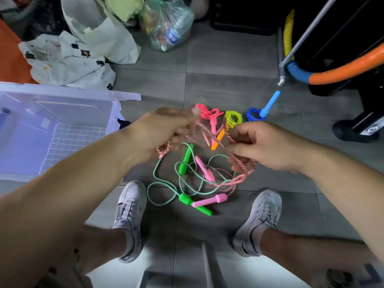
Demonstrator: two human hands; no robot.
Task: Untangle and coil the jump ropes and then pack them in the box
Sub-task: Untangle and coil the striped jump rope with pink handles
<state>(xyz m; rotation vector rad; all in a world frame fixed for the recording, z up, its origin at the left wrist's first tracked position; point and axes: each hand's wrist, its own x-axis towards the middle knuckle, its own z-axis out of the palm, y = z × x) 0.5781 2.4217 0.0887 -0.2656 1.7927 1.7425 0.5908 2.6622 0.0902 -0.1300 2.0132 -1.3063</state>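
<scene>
A pink-and-white twisted jump rope [239, 179] runs up from the floor into both hands. My left hand [164, 134], blurred, grips loops of it. My right hand [264, 146] pinches a strand of the same rope. Its two pink handles [209, 201] lie on the grey tiles, tangled with a green-and-white rope [164, 181] that has green handles [186, 160]. Beyond my hands lie three coiled ropes: a hot-pink one [207, 113], a yellow one [233, 118] with an orange handle [217, 141], and a blue one [254, 114]. The clear plastic box [62, 113] stands open at left.
A wire grid lies inside the box. White bags [83, 53] and a full plastic bag [168, 23] sit behind it. At right stand a black frame with orange and blue foam padding [342, 70] and a metal pole [299, 44]. My two grey shoes [129, 215] flank the tangle.
</scene>
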